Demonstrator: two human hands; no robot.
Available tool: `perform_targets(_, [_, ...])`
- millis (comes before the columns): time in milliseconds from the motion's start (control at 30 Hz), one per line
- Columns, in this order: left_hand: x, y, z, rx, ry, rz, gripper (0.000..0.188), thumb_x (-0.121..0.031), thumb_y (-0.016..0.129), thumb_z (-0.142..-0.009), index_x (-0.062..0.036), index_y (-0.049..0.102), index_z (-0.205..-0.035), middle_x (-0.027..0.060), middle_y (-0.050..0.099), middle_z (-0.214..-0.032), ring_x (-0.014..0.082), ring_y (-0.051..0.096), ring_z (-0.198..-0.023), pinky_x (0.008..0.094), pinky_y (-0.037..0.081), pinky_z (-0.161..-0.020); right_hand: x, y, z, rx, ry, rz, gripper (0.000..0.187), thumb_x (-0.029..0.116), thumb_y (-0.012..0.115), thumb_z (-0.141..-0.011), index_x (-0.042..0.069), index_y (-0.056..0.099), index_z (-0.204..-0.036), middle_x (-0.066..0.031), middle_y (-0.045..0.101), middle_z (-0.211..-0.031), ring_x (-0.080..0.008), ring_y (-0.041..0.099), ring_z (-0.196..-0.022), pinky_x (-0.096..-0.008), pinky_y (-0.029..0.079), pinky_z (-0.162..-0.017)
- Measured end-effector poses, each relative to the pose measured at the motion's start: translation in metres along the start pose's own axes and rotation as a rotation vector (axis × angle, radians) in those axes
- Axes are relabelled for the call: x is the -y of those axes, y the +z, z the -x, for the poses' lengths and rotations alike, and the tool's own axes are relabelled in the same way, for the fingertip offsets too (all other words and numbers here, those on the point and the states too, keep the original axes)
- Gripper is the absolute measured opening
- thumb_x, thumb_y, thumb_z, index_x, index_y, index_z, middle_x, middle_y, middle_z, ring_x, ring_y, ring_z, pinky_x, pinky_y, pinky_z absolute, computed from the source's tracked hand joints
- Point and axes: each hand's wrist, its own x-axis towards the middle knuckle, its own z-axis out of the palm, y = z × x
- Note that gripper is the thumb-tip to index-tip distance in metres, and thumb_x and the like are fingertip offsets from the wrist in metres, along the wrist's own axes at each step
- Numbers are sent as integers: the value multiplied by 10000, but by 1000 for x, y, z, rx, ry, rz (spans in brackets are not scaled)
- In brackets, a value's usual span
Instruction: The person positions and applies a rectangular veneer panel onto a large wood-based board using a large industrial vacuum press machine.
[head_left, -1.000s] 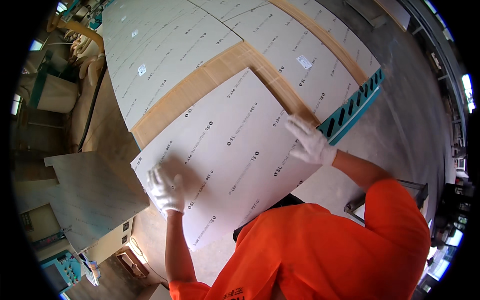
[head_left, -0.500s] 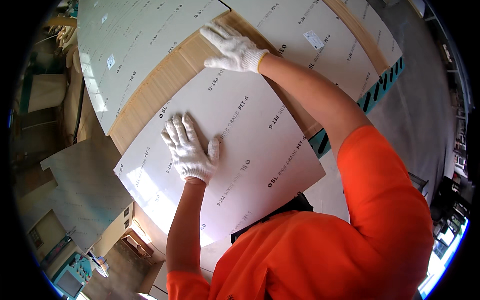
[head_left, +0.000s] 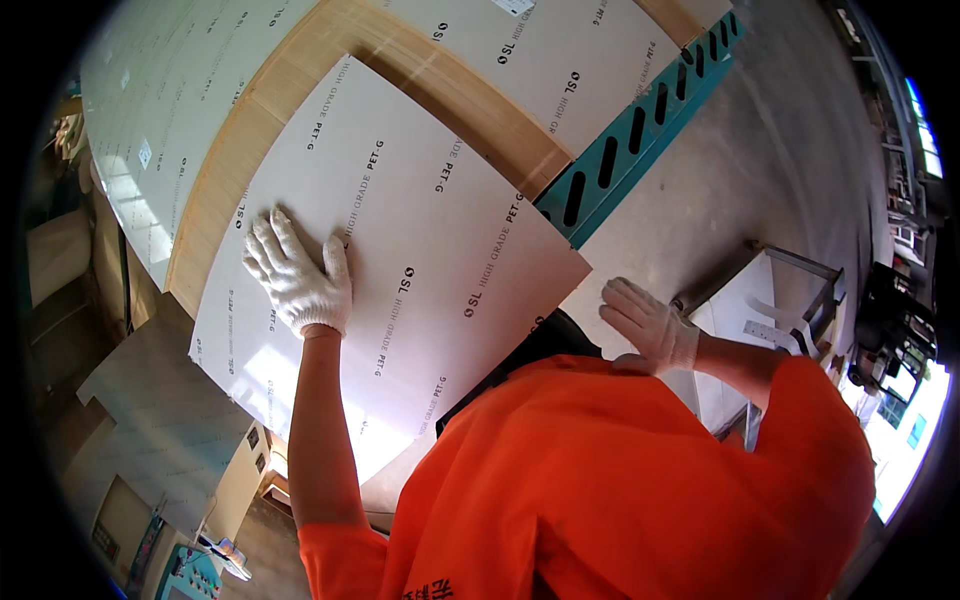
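My left hand (head_left: 299, 272), in a white knitted glove, lies flat with spread fingers on a white film-covered panel (head_left: 430, 210). This panel overhangs toward my body, its near edge close to my waist. Beneath its far part shows a bare wood-coloured board surface (head_left: 470, 95). My right hand (head_left: 648, 325), gloved the same way, is off the panel and beside my right side, over the floor. Its fingers are stretched out and nothing shows in them.
More film-covered panels (head_left: 590, 60) lie beyond, on a teal slotted metal beam (head_left: 640, 130). At right stands a metal-framed cart (head_left: 750, 300) with a white surface. A teal control panel (head_left: 190, 575) is at lower left, and grey floor (head_left: 790, 130) stretches along the right.
My right hand has left the far corner of the panel and come back beside my body. The view has shifted; my left hand still rests on the panel.
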Motion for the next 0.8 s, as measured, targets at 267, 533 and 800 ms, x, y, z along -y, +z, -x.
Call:
perform_targets(267, [16, -6, -11, 200, -31, 52, 884, -679, 381, -974, -74, 270, -1609, 195, 243, -1673, 389, 160, -1566, 515, 100, -1295, 7, -51, -218, -461, -40, 155, 720, 280, 734, -866, -3, 437, -1458, -228, 422, -1510, -433, 430, -1412, -510, 405, -1151])
perform_targets(533, [135, 35, 1, -3, -430, -97, 701, -542, 481, -992, 31, 492, -1395, 242, 500, -1438, 389, 372, -1424, 520, 236, -1229, 5, -49, -320, -332, 63, 308, 840, 383, 718, -847, -12, 378, -1506, -261, 339, -1545, -489, 305, -1472, -549, 366, -1152])
perform_targets(800, [-110, -20, -202, 305, -4, 89, 815, -575, 449, -984, 68, 414, -1483, 225, 493, -1458, 355, 386, -1426, 484, 299, -1177, 10, -53, -323, -319, 65, 313, 928, 355, 762, -807, -22, 337, -1541, -292, 303, -1586, -516, 312, -1455, -569, 331, -1170])
